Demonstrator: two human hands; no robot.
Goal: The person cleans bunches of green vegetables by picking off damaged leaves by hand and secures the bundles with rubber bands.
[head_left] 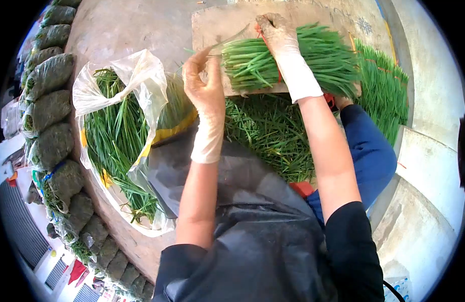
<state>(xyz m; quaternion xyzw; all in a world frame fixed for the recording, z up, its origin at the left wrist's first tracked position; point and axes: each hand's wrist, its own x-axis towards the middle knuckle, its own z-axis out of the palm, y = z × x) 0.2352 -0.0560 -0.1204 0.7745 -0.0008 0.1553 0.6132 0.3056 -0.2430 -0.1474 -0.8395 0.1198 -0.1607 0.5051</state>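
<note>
A thick bundle of green stalks (318,60) lies across a board (207,25), with a red band (279,74) around its left part. My gloved right hand (279,32) is over the bundle, its fingers pinched on the red band at the upper edge. Just left of the bundle's cut ends, my gloved left hand (205,80) is raised with fingers curled, thumb and forefinger near each other, and a thin leaf blade (235,36) runs from its fingertips toward the upper right.
An open plastic bag (114,131) of long green leaves stands at the left. Loose leaves (273,133) lie below the board. More banded bundles (381,85) are at the right. Filled bags (51,105) line the far left. A wall (429,100) is at the right.
</note>
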